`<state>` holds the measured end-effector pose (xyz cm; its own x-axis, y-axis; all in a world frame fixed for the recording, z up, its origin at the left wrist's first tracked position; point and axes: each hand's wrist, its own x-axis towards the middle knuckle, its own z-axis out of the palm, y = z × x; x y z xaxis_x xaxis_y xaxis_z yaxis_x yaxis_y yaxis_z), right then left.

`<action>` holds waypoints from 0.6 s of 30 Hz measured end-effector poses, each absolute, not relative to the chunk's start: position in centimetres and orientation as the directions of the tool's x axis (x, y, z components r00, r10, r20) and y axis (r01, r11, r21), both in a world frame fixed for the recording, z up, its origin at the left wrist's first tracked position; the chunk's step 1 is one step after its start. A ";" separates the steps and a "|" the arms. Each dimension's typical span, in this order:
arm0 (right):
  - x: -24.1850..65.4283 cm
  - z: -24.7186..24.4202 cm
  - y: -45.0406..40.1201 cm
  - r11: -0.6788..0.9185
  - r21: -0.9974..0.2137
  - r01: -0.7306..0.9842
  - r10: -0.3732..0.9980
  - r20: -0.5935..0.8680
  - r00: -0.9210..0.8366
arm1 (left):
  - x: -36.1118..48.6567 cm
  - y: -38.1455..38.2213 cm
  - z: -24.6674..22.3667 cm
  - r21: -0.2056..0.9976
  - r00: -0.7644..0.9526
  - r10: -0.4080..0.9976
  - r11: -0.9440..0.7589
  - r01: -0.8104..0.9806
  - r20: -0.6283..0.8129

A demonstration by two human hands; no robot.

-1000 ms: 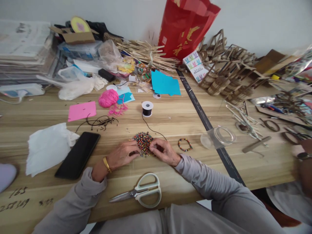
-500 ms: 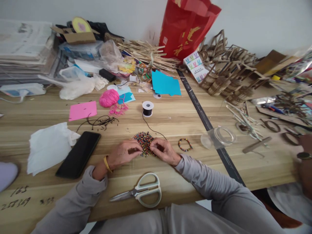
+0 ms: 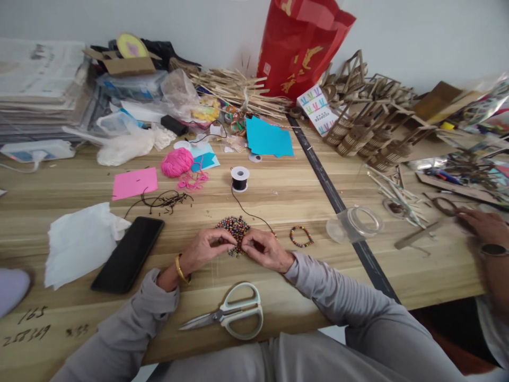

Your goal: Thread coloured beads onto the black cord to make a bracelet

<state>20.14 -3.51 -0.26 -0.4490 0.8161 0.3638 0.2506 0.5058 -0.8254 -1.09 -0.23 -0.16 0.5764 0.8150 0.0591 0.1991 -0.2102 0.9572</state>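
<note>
A pile of small multicoloured beads [image 3: 232,224] lies in front of me. My left hand [image 3: 207,247] is over its left edge, thumb and forefinger pinched together; whatever is between these fingertips is too small to make out. Close by, my right hand [image 3: 267,249] is closed, fingertips by those of the left. A black cord [image 3: 249,213] runs from a white-flanged spool [image 3: 239,179] to the back of my right hand, with a few beads showing on it there. My right fingers appear pinched on this cord, its end hidden. A finished-looking bead bracelet [image 3: 301,236] lies to the right.
White-handled scissors [image 3: 242,311] lie near the front edge. On the left are a black phone [image 3: 128,254], white paper [image 3: 79,241] and pink yarn [image 3: 177,162]. A clear plastic container [image 3: 352,225] sits to the right; another person's hand [image 3: 487,225] rests at the far right.
My left hand has shifted slightly right, bringing its fingertips closer to my right hand's. A few beads on the cord now show behind my right hand. The other person's hand has moved further into view.
</note>
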 end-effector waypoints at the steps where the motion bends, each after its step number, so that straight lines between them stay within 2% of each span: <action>1: 20.1 -0.3 -3.5 0.516 -0.817 0.257 0.810 0.368 -0.457 | -1.1 -0.2 -0.1 0.961 0.577 0.815 -0.198 0.192 0.053; 8: 20.2 -0.4 -3.6 0.528 -0.802 0.280 0.803 0.363 -0.473 | -1.0 -0.3 0.0 0.972 0.582 0.811 -0.174 0.155 0.052; 18: 20.2 -0.5 -3.6 0.536 -0.795 0.285 0.797 0.364 -0.483 | -1.0 -0.2 0.2 0.956 0.572 0.807 -0.263 0.129 0.144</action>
<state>20.21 -3.61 -0.49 -0.4831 0.7965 0.3635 0.2848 0.5356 -0.7950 -1.01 -0.22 0.15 0.5720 0.8075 0.1443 0.1295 -0.2626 0.9562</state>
